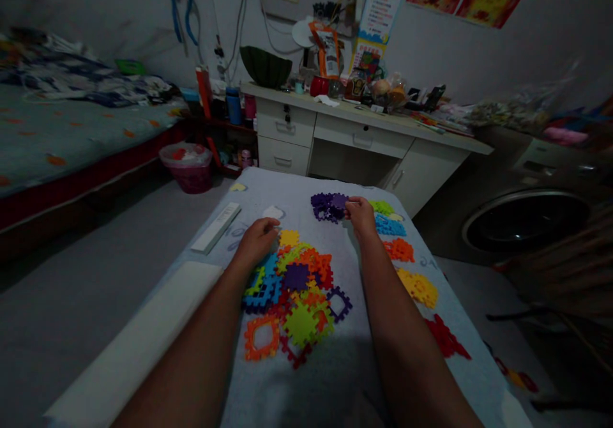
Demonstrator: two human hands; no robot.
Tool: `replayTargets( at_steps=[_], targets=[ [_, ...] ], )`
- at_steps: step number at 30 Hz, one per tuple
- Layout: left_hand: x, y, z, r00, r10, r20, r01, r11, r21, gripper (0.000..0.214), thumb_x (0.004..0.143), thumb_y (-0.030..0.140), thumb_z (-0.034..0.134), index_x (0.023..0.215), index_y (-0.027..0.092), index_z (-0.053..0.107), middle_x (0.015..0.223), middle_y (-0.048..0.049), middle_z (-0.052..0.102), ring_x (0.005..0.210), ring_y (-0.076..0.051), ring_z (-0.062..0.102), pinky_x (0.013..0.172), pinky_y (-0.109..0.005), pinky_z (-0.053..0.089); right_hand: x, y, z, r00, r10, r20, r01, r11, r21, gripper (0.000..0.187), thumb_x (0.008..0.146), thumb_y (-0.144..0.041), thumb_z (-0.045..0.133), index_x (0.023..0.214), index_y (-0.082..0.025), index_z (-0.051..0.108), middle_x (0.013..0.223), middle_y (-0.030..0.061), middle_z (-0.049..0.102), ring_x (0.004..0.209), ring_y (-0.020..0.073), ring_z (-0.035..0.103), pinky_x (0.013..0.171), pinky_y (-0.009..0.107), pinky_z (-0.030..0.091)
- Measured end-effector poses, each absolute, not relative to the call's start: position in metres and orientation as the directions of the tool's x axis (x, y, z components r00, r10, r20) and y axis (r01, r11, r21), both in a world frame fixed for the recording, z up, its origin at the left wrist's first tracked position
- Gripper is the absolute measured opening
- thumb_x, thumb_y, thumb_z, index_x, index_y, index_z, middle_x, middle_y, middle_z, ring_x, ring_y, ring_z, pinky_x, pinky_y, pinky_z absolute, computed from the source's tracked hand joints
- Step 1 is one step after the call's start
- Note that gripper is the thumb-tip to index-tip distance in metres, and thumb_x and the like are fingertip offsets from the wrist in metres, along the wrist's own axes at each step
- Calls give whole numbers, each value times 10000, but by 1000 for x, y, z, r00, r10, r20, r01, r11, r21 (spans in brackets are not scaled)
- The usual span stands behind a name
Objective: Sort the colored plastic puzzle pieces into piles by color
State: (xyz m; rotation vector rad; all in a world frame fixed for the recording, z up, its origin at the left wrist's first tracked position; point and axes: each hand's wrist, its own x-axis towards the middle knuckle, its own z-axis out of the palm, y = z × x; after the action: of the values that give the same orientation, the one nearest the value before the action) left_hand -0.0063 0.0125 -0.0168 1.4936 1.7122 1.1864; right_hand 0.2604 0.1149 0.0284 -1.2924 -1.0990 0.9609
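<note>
A mixed pile of colourful interlocking plastic tiles (297, 287) lies in the middle of a cloth-covered table (306, 377). My left hand (257, 239) rests on the pile's far left edge, fingers curled over a yellow tile (288, 237). My right hand (360, 215) is closed in a pinch on the edge of a purple stack of tiles (327, 206) at the far side. To its right, sorted stacks run down the table edge: green (382, 207), blue (390, 226), orange (399, 250), yellow (418, 287) and red (445, 336).
A long white box (216, 227) and a wider white board (143, 338) lie along the table's left side. Beyond stand a cluttered white desk (354, 134), a pink waste bin (188, 167), a bed (57, 140) at left and a washing machine (527, 217) at right.
</note>
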Motion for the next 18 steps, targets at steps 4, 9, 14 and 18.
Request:
replayTargets(
  at_steps=[4, 9, 14, 18],
  targets=[
    [-6, 12, -15, -215, 970, 112, 475, 4, 880, 281, 781, 249, 560, 1036, 203, 669, 1040, -87, 689, 983, -223, 634, 915, -373, 481, 252, 118, 21, 249, 967, -47, -110, -20, -994, 260, 644, -168, 616, 892, -184, 538, 628, -52, 569, 556, 99, 583, 511, 200, 500],
    [-5, 10, -14, -217, 970, 112, 450, -2, 893, 262, 769, 242, 574, 1009, 209, 676, 1033, -75, 694, 979, -220, 633, 913, -366, 481, 252, 122, 15, 207, 975, -80, -140, -52, -989, 291, 607, -128, 622, 888, -180, 561, 723, -16, 618, 664, 115, 638, 601, 225, 550],
    [-6, 9, -13, -223, 968, 116, 426, -10, 905, 259, 760, 239, 580, 997, 203, 679, 1026, -76, 693, 962, -220, 635, 913, -371, 482, 254, 124, 10, 229, 973, 3, -43, 13, -999, 345, 587, -181, 636, 930, -164, 605, 833, 7, 653, 726, 129, 642, 713, 279, 555],
    [-5, 9, -12, -234, 965, 122, 434, -8, 901, 246, 759, 234, 581, 981, 209, 684, 1017, -68, 697, 961, -209, 636, 912, -356, 480, 255, 124, 6, 205, 973, 103, 199, 62, -978, 393, 609, -234, 578, 982, -136, 656, 877, 41, 694, 815, 170, 653, 809, 329, 533]
  ],
)
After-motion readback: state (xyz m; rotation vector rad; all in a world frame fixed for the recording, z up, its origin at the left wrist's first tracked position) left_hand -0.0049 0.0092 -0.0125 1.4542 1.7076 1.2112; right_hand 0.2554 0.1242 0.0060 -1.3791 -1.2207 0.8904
